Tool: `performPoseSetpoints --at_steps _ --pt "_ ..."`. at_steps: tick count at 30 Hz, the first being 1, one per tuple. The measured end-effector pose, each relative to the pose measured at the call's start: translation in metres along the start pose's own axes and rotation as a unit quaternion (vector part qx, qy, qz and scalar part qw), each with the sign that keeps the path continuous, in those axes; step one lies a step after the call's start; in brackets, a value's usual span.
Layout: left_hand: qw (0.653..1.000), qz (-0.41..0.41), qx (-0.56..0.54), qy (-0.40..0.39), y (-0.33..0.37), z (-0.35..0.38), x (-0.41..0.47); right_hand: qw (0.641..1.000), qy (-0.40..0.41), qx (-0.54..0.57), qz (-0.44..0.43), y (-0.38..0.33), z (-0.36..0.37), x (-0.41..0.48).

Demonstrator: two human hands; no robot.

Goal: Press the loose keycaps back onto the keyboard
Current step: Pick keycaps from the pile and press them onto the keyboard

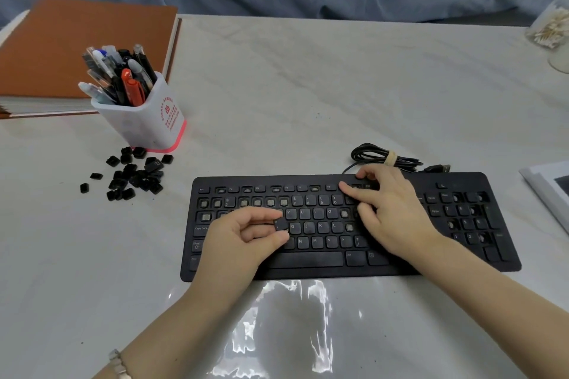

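Pinching a small square black plastic keycap (280,224) over the flat black keyboard (308,268), the left hand (243,237) needed to seat it squarely on a bare socket; the right hand (391,209) rested beside it, fingers spread, empty
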State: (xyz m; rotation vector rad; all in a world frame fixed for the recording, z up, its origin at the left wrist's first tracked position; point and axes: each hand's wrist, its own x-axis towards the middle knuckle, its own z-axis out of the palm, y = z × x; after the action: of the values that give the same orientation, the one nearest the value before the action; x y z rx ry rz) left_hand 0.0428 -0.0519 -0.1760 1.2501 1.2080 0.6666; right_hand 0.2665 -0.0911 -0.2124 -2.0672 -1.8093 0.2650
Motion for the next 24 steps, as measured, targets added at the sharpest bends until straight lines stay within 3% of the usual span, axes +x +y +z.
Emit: performPoseSetpoints --at_steps 2,5,8,10,16,22,24 --pt "1.000 0.006 0.007 -0.004 0.001 0.003 -0.001 0.999 -0.023 0.038 0.027 0.000 -0.010 0.007" --pt "0.999 0.031 0.026 -0.013 0.006 0.009 0.001 0.986 0.015 0.152 0.067 -0.012 -0.025 0.010" --pt "0.996 0.062 0.047 -0.035 0.013 0.018 0.005 0.930 -0.037 0.349 0.110 -0.036 -0.038 0.001" --pt "0.992 0.088 0.068 -0.060 0.019 0.026 0.007 0.899 -0.088 0.414 0.112 -0.047 -0.038 -0.006" --pt "0.988 0.108 0.049 -0.101 0.021 0.039 0.008 0.875 -0.065 0.463 0.124 -0.052 -0.042 -0.015" --pt "0.988 0.087 0.027 -0.127 0.010 0.035 0.002 0.881 -0.063 0.446 0.146 -0.050 -0.037 -0.031" --pt "0.980 0.144 0.081 -0.111 0.001 0.029 0.002 0.889 -0.044 0.426 0.163 -0.045 -0.033 -0.036"
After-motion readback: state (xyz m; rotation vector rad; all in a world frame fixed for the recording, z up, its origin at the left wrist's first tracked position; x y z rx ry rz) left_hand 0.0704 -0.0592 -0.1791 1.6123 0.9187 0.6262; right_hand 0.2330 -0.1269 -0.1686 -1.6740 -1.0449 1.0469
